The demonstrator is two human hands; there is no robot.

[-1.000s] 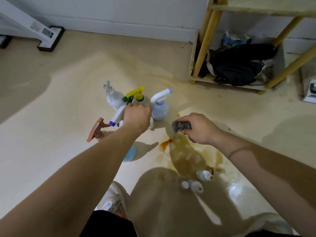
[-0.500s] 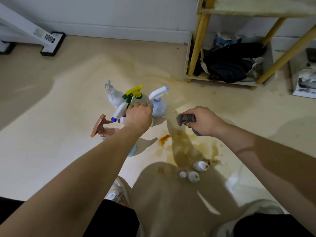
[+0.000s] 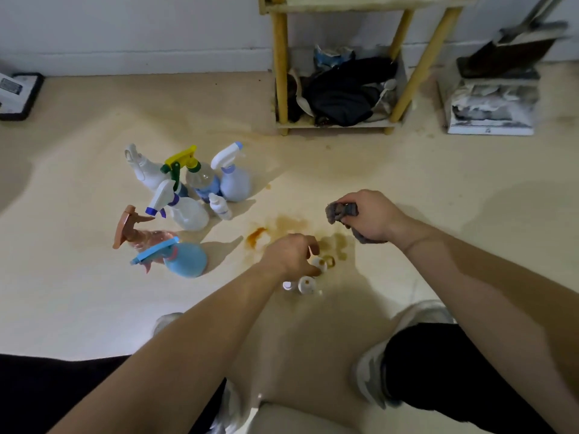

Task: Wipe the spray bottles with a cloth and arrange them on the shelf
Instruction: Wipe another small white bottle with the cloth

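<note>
Grey cloth [image 3: 341,211] bunched tight in the right hand [image 3: 372,219], up at two o'clock from the left hand [image 3: 289,256], whose fingers curl down onto a small white bottle [image 3: 320,264] on the stained floor [image 3: 407,170]. Gripping it or only touching, I cannot tell. Spray bottles [image 3: 188,211] stand clustered at ten o'clock, wooden shelf [image 3: 279,57] off at twelve.

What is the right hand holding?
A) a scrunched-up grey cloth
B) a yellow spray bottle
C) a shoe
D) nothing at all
A: the right hand grips a scrunched grey cloth, while the spray bottles stand on the floor, apart from it.
</note>
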